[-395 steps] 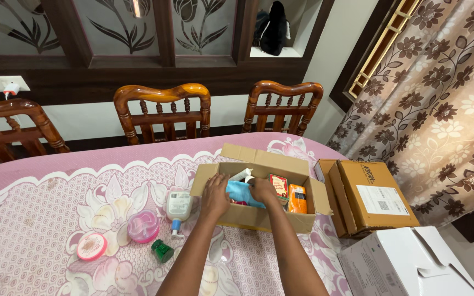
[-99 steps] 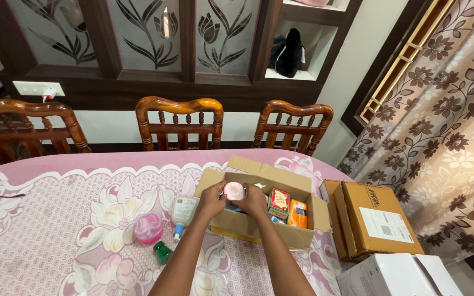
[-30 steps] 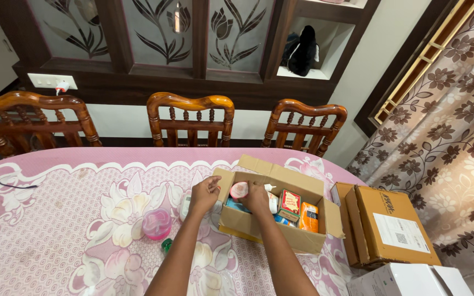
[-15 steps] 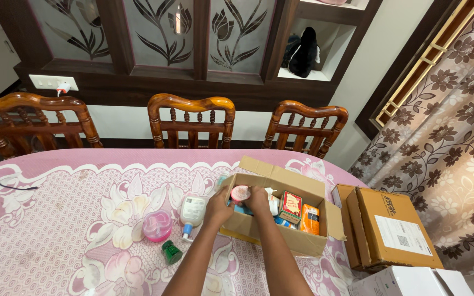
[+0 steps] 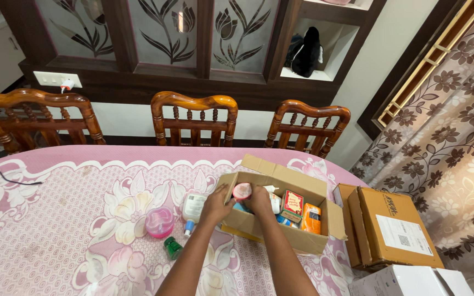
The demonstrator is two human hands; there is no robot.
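Inside the open carton [image 5: 272, 219], right hand [image 5: 259, 200] grip pinching pink tin [image 5: 241, 191] — left hand [image 5: 216, 207] grip unclear, beside white bottle [image 5: 193, 207].

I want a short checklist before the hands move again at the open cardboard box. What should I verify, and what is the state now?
1. Pink round tin is held over the open box: ok.
2. Right hand touches the tin: ok.
3. Left hand is at the box's near wall: ok; its grip: cannot tell.
4. Box flaps are open: ok.
5. Free space under the tin: cannot tell.
6. White bottle, pink bowl and green cap lie apart from the arms: ok.
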